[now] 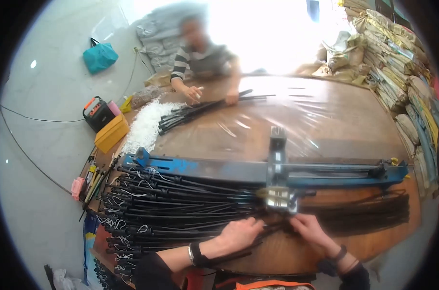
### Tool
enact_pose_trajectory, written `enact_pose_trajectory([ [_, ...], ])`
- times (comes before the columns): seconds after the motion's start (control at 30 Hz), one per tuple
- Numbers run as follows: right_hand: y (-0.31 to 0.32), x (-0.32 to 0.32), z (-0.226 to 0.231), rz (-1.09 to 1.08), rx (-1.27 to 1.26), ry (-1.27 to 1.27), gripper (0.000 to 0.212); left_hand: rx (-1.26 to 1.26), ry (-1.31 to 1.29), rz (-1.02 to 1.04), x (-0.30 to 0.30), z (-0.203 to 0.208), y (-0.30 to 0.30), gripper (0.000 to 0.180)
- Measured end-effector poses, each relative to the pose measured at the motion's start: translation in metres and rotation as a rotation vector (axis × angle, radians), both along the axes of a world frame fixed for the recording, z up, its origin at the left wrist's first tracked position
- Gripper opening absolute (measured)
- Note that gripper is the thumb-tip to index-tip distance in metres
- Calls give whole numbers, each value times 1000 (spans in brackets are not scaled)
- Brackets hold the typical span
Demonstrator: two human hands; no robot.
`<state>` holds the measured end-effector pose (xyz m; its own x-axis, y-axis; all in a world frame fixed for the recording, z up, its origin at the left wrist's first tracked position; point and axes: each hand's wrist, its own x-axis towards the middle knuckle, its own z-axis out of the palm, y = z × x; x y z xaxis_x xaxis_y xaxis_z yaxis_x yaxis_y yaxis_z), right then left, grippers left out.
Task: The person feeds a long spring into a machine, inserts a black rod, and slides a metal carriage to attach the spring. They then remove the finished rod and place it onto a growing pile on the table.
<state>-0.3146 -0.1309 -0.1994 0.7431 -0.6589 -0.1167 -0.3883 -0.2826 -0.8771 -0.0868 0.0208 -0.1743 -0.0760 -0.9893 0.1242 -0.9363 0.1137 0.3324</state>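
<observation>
My left hand (241, 232) is curled closed over the near ends of a bundle of thin black rods (180, 211), at the edge of the pile. A thin black rod seems to run between its fingers. My right hand (310, 229) is closed in a pinch just below a shiny metal clamp block (279, 198); what it pinches is too small to make out. The block sits on a long blue metal rail jig (214, 169) lying across the table. Many rods in the pile end at the left in black fittings with white string loops.
More dark rods (364, 212) lie right of the clamp. Across the wooden table (335, 116) a person (205, 63) handles black rods beside a heap of small white pieces (144, 123). A yellow box (112, 133) stands at the left; stacked sacks (388, 63) line the right.
</observation>
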Motion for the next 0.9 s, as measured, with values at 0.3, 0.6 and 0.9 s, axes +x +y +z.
enact_pose_trajectory([
  [0.3,-1,-20,-1,234,-724,-239,33,237,46,-90,-12,21,-9,28],
  [0.6,22,-39,-10,65,-995,-255,27,560,8,-89,7,51,-7,35],
  [0.9,-42,-47,13,-216,-1006,-454,56,82,-31,-283,9,71,-45,26],
])
